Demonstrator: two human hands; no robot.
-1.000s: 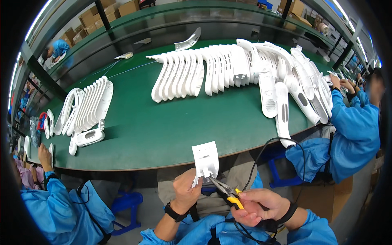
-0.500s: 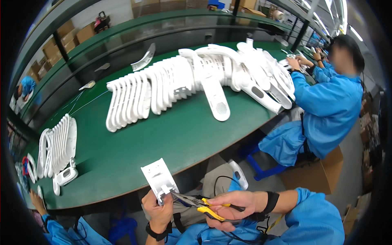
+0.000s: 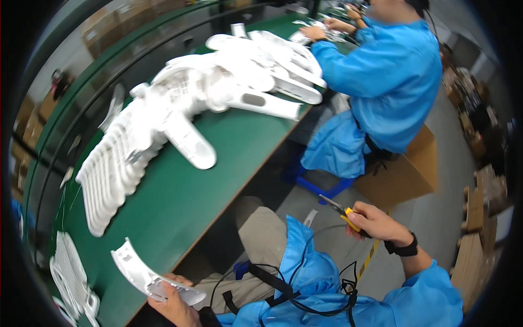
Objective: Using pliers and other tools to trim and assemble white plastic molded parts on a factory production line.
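Observation:
My left hand [image 3: 175,305] is closed around the lower part of a curved white plastic shell [image 3: 132,264], which it holds up over the table's front edge. The shell's inner side, with small moulded features, partly shows. Away to the right, my right hand [image 3: 376,222] grips a pair of needle-nose pliers [image 3: 348,212] with yellow-and-black handles. Their slim metal jaws point up and to the left, well apart from the shell. Whether the jaws are parted is too small to tell.
On the green table [image 3: 180,210] lies a long row of white plastic shells [image 3: 117,169], with another stack [image 3: 68,272] at the left. A co-worker in a blue smock [image 3: 389,71] sits at the right, by a cardboard box [image 3: 403,174]. Black cables [image 3: 305,302] cross my lap.
My right hand has drawn the pliers away from the shell, rightward and up. My left hand has moved left and down with the shell, now turned to another angle. The view has swung right.

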